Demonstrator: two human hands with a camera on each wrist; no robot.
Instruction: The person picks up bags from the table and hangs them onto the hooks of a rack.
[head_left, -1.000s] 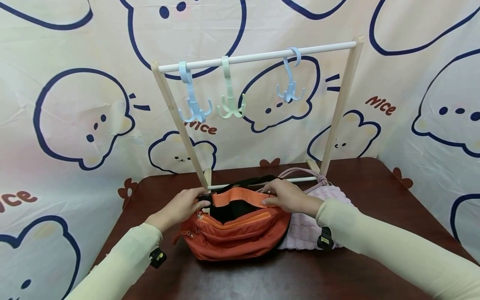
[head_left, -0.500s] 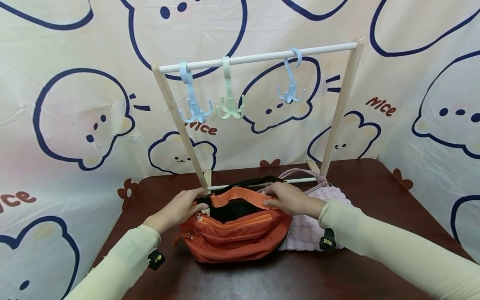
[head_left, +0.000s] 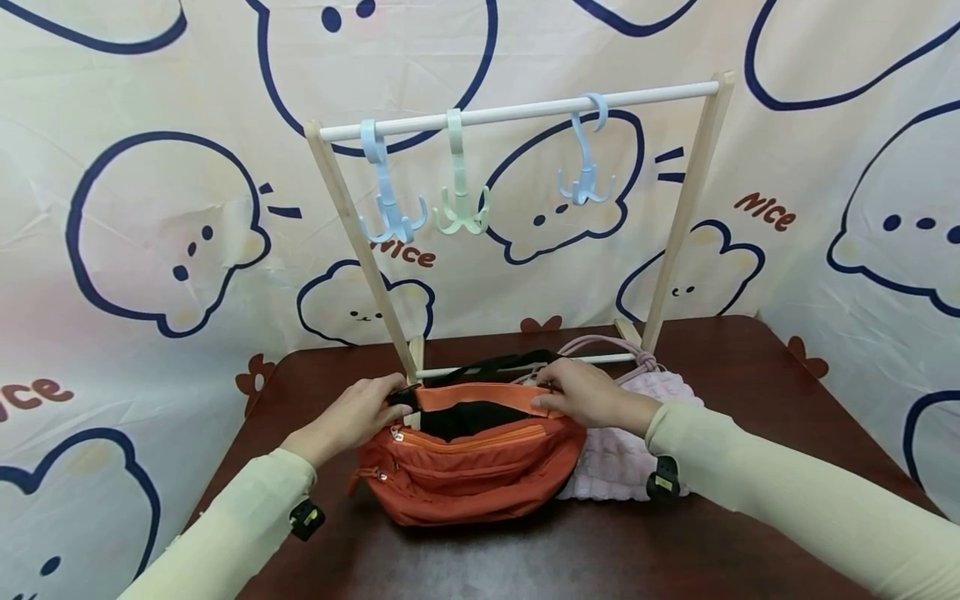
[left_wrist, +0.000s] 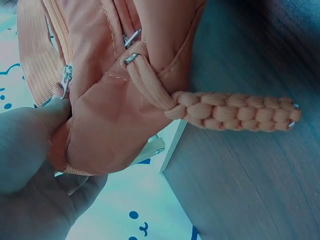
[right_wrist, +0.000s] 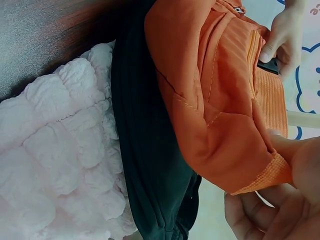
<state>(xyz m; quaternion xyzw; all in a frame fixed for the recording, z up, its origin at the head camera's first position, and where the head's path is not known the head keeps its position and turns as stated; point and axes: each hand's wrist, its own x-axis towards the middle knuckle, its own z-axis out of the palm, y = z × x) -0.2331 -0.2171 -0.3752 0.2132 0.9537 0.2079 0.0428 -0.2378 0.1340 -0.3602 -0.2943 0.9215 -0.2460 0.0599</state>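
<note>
Orange band (head_left: 476, 393) between grips pulled straighter, hands slightly farther apart than second ago; hold apparently firmed. Left hand (head_left: 351, 418) pinched black buckle (head_left: 403, 398); right hand (head_left: 591, 395) pinched band's opposite end. Orange bag (head_left: 480, 487) sat below, between both; pink bag (head_left: 618, 462) below right hand.

On one rack (head_left: 517, 112) you had three hook hangers (head_left: 386, 187) (head_left: 459, 167) (head_left: 585, 185); before it, two bags (head_left: 472, 479) (head_left: 618, 467), your two hands (head_left: 348, 417) (head_left: 592, 396), two wrist cameras (head_left: 307, 519) (head_left: 664, 479); beneath it, one table (head_left: 480, 567).
</note>
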